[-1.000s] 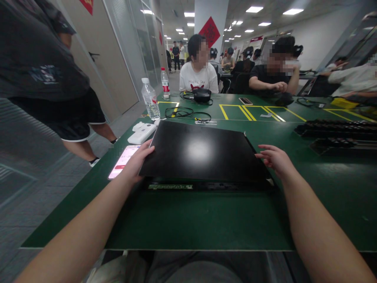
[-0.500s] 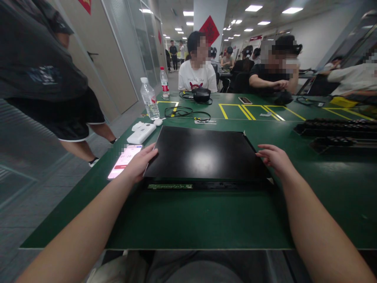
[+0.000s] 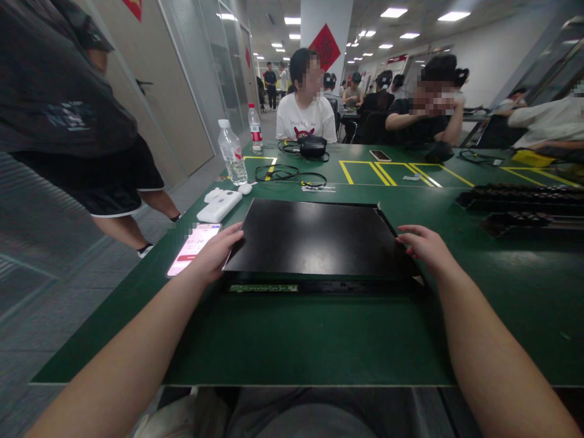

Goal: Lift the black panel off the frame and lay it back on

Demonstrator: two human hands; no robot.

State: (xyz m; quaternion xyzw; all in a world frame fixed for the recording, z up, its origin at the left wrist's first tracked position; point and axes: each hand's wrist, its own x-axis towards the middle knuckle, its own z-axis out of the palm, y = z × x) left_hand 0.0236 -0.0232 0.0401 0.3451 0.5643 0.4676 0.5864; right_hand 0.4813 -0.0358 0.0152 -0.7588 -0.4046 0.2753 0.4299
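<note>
A large flat black panel (image 3: 314, 237) lies low over the green table (image 3: 296, 340), almost level, with a thin green circuit strip (image 3: 263, 288) along its near edge. My left hand (image 3: 210, 255) grips the panel's left edge, thumb on top. My right hand (image 3: 424, 246) holds the right edge, its fingers curled over the rim. A phone with a pink screen (image 3: 192, 241) lies just left of my left hand.
A white device (image 3: 219, 205), two water bottles (image 3: 232, 152), black cables (image 3: 292, 175) and yellow tape lines lie beyond the panel. Long black trays (image 3: 520, 199) sit at the right. Several people sit across the table; one person (image 3: 68, 103) stands at the left.
The panel's far edge has come down, so it has gone from tilted up to nearly flat. Both hands stay on its side edges.
</note>
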